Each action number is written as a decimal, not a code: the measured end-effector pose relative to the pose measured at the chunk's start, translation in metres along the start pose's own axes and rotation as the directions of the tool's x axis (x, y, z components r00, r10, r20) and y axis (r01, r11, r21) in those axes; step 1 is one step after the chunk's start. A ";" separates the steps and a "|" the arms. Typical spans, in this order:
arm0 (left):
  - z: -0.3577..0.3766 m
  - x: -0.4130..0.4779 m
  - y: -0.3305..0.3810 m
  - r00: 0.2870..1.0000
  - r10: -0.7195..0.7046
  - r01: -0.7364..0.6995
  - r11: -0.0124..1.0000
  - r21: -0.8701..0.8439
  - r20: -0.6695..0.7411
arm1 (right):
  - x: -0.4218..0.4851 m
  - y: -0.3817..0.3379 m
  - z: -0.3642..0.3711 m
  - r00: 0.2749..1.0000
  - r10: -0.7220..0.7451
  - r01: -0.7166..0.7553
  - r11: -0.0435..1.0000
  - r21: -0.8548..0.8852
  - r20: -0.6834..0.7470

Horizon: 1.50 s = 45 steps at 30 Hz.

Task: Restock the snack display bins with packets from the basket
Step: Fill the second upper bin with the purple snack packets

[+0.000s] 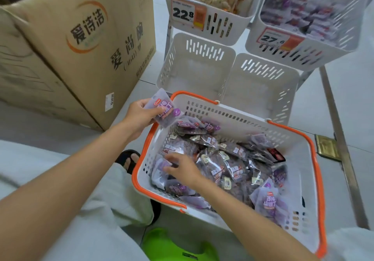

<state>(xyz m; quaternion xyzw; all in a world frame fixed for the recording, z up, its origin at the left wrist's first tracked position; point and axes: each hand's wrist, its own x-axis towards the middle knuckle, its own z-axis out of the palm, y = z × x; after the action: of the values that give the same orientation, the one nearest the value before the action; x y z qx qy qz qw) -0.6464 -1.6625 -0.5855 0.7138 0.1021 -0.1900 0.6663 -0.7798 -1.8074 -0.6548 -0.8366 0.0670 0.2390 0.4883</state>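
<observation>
Basket [232,117]: white, slotted, orange rim, below both hands.
Packets [232,165]: purple and clear, heaped loose under the right hand [183,170].
Held packet [167,109]: purple, gripped in the left hand [139,115] above the basket corner.
Bins [261,84]: white, slotted, tiered, beyond the hands.

The left hand [141,115] pinches a pale purple plastic snack packet [166,109] between thumb and fingers. The right hand [183,170] lies lower, palm down, fingers blurred.

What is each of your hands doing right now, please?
Left hand: holding a purple packet.
Right hand: open, touching packets in the basket.
</observation>
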 end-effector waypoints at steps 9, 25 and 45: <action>0.030 -0.018 0.022 0.995 0.072 -0.064 0.991 -0.118 0.066 | -0.010 -0.050 -0.100 0.791 -0.183 0.304 0.946 0.115 -0.583; 0.097 -0.032 0.033 0.890 0.067 0.065 0.961 -0.270 0.452 | -0.026 -0.046 -0.137 0.862 -0.214 0.348 0.909 0.230 -0.459; 0.214 0.033 0.214 0.767 0.372 -0.533 0.823 0.197 0.522 | -0.018 -0.114 -0.332 0.740 -0.104 0.439 0.823 0.360 -0.665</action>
<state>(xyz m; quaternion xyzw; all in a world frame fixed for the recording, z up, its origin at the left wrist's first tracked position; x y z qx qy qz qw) -0.5598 -1.8978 -0.4119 0.7529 -0.2708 -0.1994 0.5658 -0.6444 -2.0330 -0.4209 -0.7136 0.1545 -0.1505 0.6665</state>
